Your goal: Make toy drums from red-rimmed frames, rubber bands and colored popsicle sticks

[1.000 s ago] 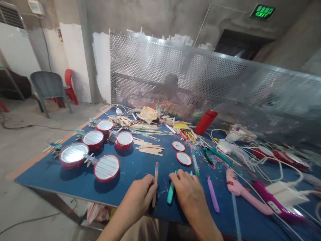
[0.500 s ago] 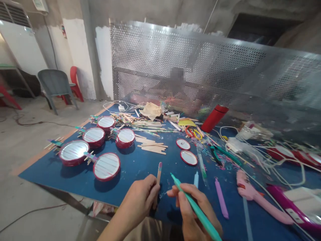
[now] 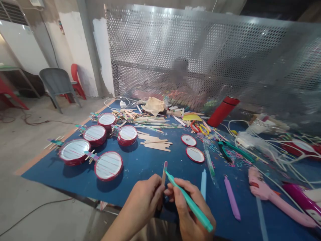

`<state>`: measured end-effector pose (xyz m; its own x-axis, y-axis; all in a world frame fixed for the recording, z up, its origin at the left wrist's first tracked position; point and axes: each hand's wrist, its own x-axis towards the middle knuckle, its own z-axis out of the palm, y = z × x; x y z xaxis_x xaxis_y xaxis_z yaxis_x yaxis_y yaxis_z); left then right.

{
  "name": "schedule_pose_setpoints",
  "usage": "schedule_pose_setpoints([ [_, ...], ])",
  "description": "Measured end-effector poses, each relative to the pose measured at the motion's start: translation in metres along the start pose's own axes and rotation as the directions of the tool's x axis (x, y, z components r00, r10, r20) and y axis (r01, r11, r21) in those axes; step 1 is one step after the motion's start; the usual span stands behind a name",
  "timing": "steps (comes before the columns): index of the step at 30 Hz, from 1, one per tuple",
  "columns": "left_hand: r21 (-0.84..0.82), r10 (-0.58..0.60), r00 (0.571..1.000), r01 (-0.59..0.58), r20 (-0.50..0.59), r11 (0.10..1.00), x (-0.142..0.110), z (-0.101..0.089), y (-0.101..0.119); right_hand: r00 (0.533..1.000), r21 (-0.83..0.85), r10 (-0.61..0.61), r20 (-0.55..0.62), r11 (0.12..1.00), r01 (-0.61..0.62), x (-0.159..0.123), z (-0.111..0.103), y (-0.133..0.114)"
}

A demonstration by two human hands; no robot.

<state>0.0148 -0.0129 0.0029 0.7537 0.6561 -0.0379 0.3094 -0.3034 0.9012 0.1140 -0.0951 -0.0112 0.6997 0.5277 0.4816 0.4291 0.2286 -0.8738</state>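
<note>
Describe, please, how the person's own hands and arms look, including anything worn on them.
The left hand and the right hand are bare, with no glove, ring or watch visible. The left forearm shows no sleeve down to the picture's edge. The right forearm falls mostly outside the picture, so its covering cannot be told.

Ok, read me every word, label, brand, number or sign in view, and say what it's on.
No text is readable.
Upper red-rimmed disc: dark mark, too small.
Magenta device: light patch, too blurred.
White air conditioner: faint patch, too blurred.
Turquoise felt-tip pen: no lettering legible.
</note>
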Motion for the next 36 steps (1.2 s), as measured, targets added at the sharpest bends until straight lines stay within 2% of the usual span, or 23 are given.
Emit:
schedule_pose_setpoints([
  [9, -0.018, -0.008, 1.000, 0.008, 0.006, 1.000, -0.0012, 0.0001, 0.0014, 1.000, -0.015, 0.012, 0.015, 1.000, -0.012, 0.0005, 0.0004, -0.0003],
  [17, -0.014, 0.002, 1.000, -0.002, -0.007, 1.000, -0.0012, 0.0009, -0.0003, 0.996, 0.001, 0.090, 0.018, 0.996, -0.090, -0.0005, 0.0011, -0.0045],
  [27, -0.001, -0.008, 1.000, 0.008, -0.009, 1.000, -0.0015, 0.0003, 0.0009, 0.993, -0.021, 0.114, 0.029, 0.993, -0.113, -0.0018, 0.0005, -0.0029],
  [32, 0.021, -0.009, 1.000, 0.009, 0.000, 1.000, -0.0003, 0.0007, -0.0003, 0.975, -0.030, 0.216, -0.052, 0.976, -0.218, -0.0025, 0.0010, -0.0055],
  [36, 0.008, -0.021, 1.000, 0.021, -0.003, 1.000, -0.0010, 0.0004, 0.0002, 0.953, 0.028, 0.282, -0.109, 0.959, -0.281, -0.0028, 0.0021, -0.0097],
])
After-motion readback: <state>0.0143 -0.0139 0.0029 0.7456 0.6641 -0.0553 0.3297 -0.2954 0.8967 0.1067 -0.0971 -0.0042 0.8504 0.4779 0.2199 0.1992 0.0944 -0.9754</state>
